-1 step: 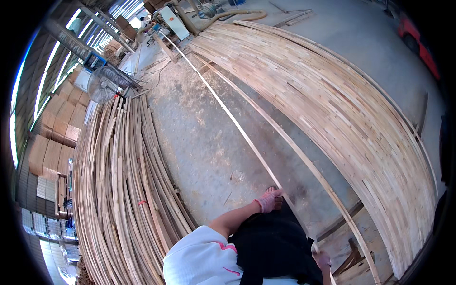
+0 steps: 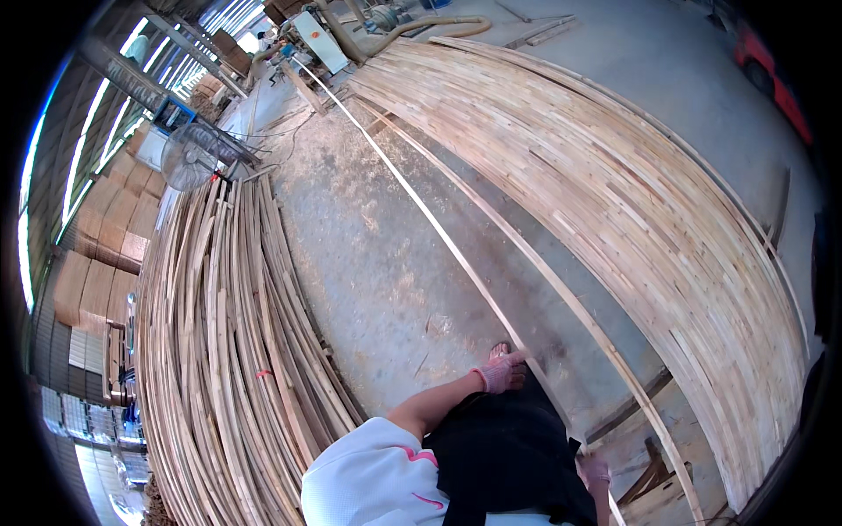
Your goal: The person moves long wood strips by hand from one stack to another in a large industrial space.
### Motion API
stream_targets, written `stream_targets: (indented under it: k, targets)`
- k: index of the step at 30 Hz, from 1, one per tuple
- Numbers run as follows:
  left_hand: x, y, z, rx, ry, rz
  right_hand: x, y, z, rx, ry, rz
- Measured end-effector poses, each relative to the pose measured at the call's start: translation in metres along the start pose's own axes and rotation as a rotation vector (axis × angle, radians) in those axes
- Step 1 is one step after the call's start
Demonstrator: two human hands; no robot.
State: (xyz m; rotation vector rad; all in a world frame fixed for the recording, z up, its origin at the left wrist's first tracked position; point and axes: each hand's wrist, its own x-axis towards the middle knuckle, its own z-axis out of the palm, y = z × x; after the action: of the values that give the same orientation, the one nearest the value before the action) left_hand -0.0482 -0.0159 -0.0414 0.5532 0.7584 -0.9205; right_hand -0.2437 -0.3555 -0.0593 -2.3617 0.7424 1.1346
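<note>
A long, thin wooden strip (image 2: 443, 235) runs from a machine at the far end back past my right side. My left hand (image 2: 503, 372), in a pinkish fingerless glove, is closed at the strip with a finger lying over it. Lower down, close to my body, my right hand (image 2: 595, 470) is closed round the same strip; it is small and somewhat blurred. My black apron (image 2: 504, 451) lies just beside both hands.
Long raw boards (image 2: 232, 351) are stacked on the left. On the right, a broad bed of laid strips (image 2: 596, 210) stretches away, with a single loose strip (image 2: 561, 289) beside it. Further off stand a large fan (image 2: 189, 158) and a machine cabinet (image 2: 321, 42). Sawdust covers the floor.
My left hand has shifted slightly to the right along with the strip. My right hand has moved a little upward. Everything else looks the same.
</note>
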Motion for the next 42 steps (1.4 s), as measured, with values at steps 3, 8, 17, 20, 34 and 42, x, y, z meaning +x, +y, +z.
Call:
stream_targets:
  k: [3,8,17,20,34,42]
  targets:
    - [0.003,-0.017,0.001,0.131,-0.183,-0.143,-0.001,-0.089,-0.036,-0.183,-0.024,-0.24]
    - [-0.001,-0.029,0.032,0.018,0.275,0.187,-0.024,-0.115,-0.042,0.212,0.17,-0.613]
    - [-0.04,-0.024,0.036,0.201,0.123,0.168,-0.078,0.243,-0.044,0.052,0.282,0.105]
    - [-0.067,-0.017,0.047,0.323,-0.04,0.097,-0.122,0.275,-0.056,0.076,0.432,0.3]
    - [-0.081,0.174,0.037,0.565,-0.273,0.255,-0.13,0.097,-0.099,0.006,0.845,0.075]
    - [-0.065,0.349,-0.024,0.605,-0.09,0.468,-0.114,-0.127,-0.126,-0.149,1.099,-0.078]
